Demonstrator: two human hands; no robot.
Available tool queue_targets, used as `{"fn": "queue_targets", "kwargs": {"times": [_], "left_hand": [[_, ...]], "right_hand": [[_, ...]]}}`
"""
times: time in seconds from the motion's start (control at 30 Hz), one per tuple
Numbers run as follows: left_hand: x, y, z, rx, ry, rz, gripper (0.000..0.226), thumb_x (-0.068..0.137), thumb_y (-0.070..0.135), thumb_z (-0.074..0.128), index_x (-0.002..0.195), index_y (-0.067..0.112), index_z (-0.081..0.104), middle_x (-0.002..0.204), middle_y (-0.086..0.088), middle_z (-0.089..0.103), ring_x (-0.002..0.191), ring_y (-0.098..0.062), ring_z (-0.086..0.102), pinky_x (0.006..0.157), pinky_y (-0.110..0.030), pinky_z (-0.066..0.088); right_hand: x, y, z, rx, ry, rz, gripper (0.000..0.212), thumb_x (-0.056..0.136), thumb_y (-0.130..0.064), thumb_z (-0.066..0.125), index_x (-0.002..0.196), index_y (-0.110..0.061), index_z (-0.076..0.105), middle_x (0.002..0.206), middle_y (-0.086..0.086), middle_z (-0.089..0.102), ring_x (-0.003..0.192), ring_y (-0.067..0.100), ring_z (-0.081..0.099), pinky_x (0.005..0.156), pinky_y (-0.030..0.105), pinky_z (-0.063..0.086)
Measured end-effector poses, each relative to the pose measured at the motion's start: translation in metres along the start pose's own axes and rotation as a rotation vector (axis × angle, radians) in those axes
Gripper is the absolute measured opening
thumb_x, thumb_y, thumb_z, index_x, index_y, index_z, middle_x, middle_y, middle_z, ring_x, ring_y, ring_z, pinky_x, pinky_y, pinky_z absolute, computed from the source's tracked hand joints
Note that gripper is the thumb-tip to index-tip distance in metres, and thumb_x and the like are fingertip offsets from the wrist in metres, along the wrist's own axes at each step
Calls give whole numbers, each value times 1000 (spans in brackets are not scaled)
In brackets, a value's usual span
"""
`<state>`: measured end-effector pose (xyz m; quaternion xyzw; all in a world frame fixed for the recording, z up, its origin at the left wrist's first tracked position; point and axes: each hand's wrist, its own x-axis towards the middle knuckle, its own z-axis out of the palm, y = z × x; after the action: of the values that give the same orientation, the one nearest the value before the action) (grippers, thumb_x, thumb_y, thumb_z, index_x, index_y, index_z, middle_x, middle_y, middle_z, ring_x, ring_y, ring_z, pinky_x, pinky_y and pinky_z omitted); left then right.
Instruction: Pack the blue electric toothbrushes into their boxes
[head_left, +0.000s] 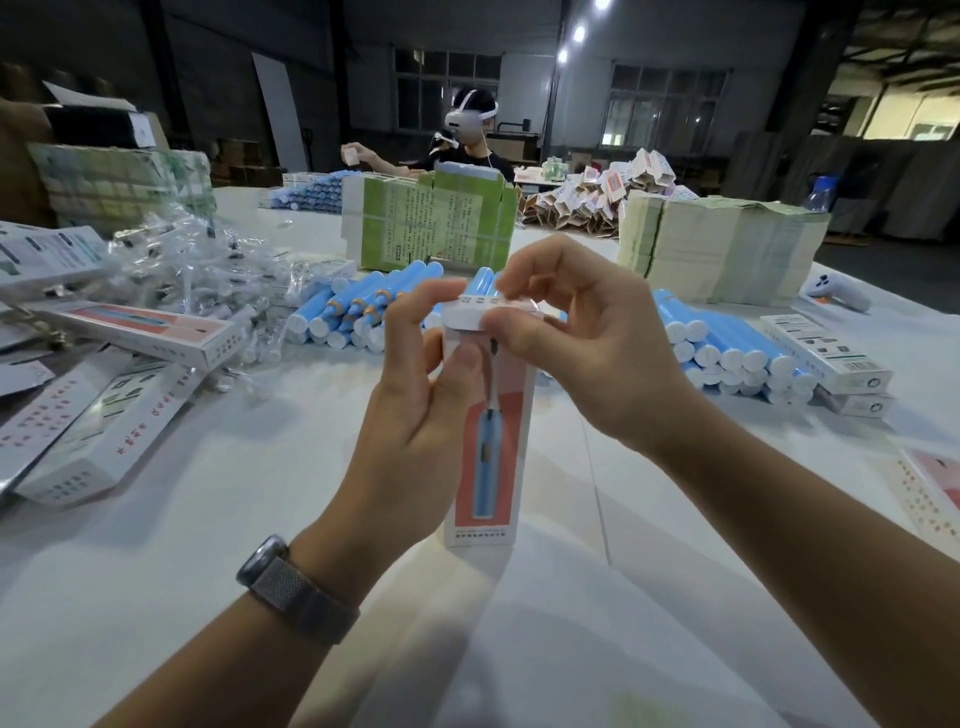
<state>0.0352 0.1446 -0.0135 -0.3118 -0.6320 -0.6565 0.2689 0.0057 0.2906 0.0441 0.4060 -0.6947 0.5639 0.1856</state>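
Head view shows a person standing a tall white-and-coral toothbrush box (491, 436) upright on the white table (208, 597), its printed face turned toward the camera. The left hand (410, 415), with a grey watch (293, 592) on its wrist, grips the upper part of the box: the thumb presses the front panel and the other fingers curl round the far left side, up to the top edge. The right hand (587, 353) comes in from the right; its thumb and forefinger pinch the white top flap (478, 312) of the box, the thumb at the flap's right end and the forefinger bent over it from above, while the remaining fingers hang loosely curled to the right. Whether the flap is fully tucked cannot be told.

Just beyond the fingertips lies a pile of blue toothbrush handles (358, 312) with white end caps, and a second pile of blue handles (737, 353) sits to the right of the right hand. Left of the left hand's fingers lie several closed boxes (145, 332) and a heap of clear-bagged brush heads (197, 270). Farther off beyond the fingers stand a green carton (431, 228) and a stack of flat cartons (727, 249), and another person wearing a headset (470, 117) sits at the table's far side.
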Motion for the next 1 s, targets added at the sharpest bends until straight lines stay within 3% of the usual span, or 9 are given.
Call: {"fn": "queue_targets", "kwargs": {"times": [0.1, 0.2, 0.33, 0.43, 0.63, 0.8, 1.0], "left_hand": [[0, 1, 0, -36, 10, -28, 22, 105, 27, 41, 123, 39, 43, 109, 16, 67, 91, -7, 68, 74, -26, 56], [-1, 2, 0, -67, 33, -61, 20, 100, 38, 45, 118, 44, 47, 102, 7, 68, 85, -10, 68, 69, -25, 55], [-1, 1, 1, 7, 44, -43, 21, 97, 43, 44, 116, 51, 47, 107, 2, 68, 92, -30, 69, 77, -54, 58], [-1, 1, 1, 49, 44, -21, 21, 99, 41, 41, 118, 49, 46, 105, 7, 67, 90, -36, 65, 75, -63, 55], [-3, 1, 0, 159, 38, -27, 28, 99, 46, 38, 127, 51, 42, 107, 13, 68, 90, -24, 69, 76, -59, 57], [-3, 0, -2, 185, 39, -23, 34, 98, 51, 39, 130, 59, 39, 105, 12, 68, 88, -23, 68, 78, -59, 56], [-3, -1, -2, 163, -11, -5, 37, 101, 46, 39, 136, 58, 34, 110, 4, 68, 92, -33, 68, 76, -62, 55]], "right_hand": [[0, 1, -2, -44, -34, -25, 20, 85, -12, 71, 96, -27, 65, 92, -7, 55, 86, 9, 56, 73, 22, 48], [-1, 2, -1, -113, -34, -108, 15, 87, -9, 69, 96, -22, 67, 97, -5, 54, 90, 11, 58, 75, 25, 50], [-3, 4, -1, -100, -18, -106, 13, 87, -9, 69, 93, -20, 68, 96, -5, 54, 89, 14, 57, 72, 25, 48], [-2, 3, -1, -104, -36, -108, 16, 87, -8, 68, 95, -22, 67, 97, -2, 53, 90, 16, 57, 73, 28, 50], [-2, 0, -6, -167, -61, -116, 15, 88, -9, 68, 97, -21, 69, 99, -3, 55, 94, 15, 59, 72, 33, 56], [-1, -5, -5, -190, 8, -121, 13, 86, -8, 69, 91, -21, 69, 92, -2, 60, 83, 17, 60, 63, 44, 55], [2, -9, -9, -232, 26, -145, 13, 87, -7, 69, 90, -20, 70, 82, -5, 58, 73, 12, 56, 54, 36, 50]]}}
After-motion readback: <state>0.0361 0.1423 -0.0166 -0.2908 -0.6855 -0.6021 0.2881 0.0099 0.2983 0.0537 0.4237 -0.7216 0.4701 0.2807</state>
